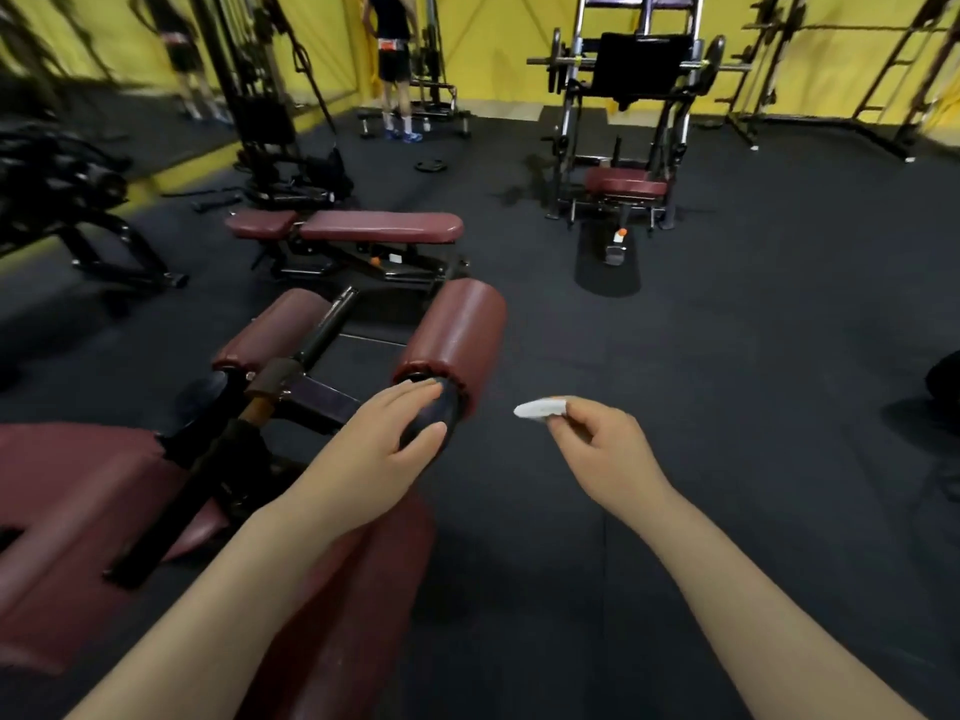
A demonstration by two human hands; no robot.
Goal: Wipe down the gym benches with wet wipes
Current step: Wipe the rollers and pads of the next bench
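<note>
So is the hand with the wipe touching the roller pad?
Apart. The head view shows dark floor between the right hand, pinching the wet wipe, and the roller pad.

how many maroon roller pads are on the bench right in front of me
2. The right roller pad sits just beyond the left hand, which touches its black end cap. The left roller pad lies across the black bar, partly hidden by the frame.
</note>
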